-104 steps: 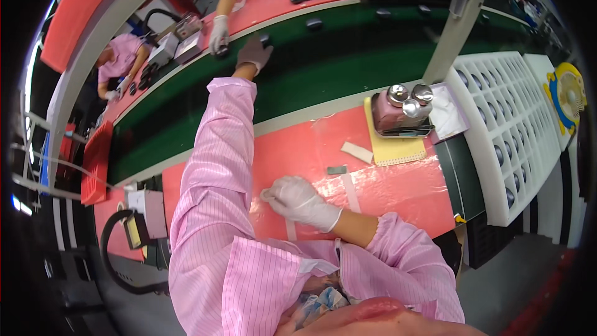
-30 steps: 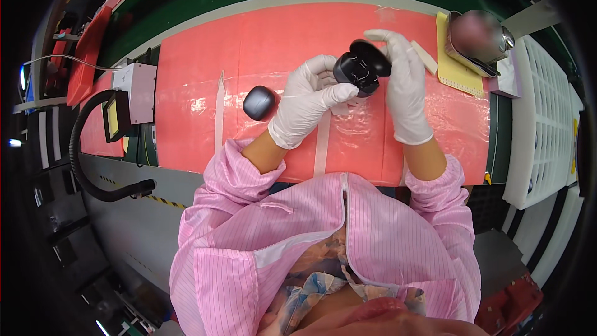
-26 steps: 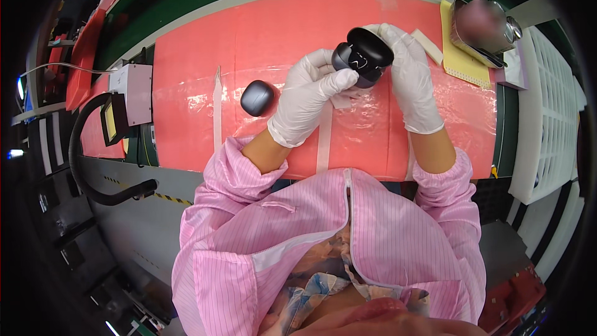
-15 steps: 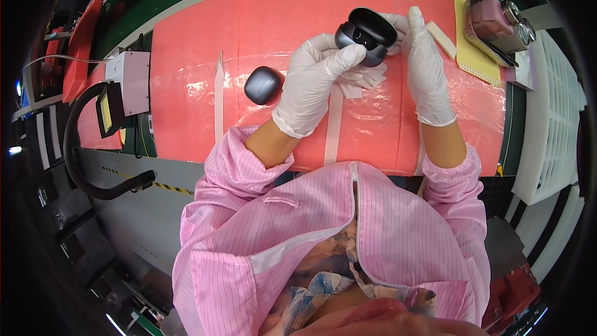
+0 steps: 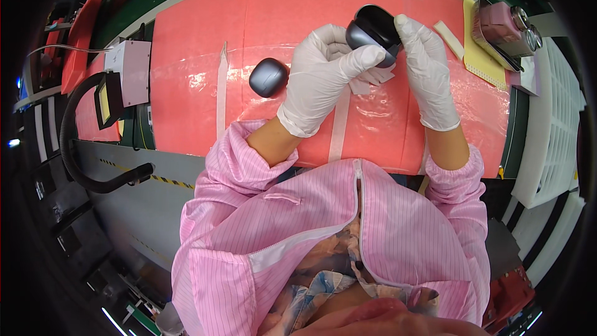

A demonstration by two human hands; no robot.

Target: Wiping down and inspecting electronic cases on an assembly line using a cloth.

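A dark blue-grey earbud charging case with its black-lined lid up is held above the mat. My left hand, in a white glove, is closed round its left side, the thumb lying across the front. Below the case, a crumpled white cloth hangs by the left fingers. My right hand, also gloved, has its thumb tip at the right edge of the lid, with the other fingers partly hidden behind. A second earbud case, lid down, lies on the mat left of my left hand.
The pink mat covers the bench. At the right stand a yellow notepad, a metal tray with bottles, and a white strip. A pale box and a black flexible hose are at the left.
My right thumb has come in from beside the case onto the lid's right edge. My left hand keeps its hold on the case. The view has shifted slightly.
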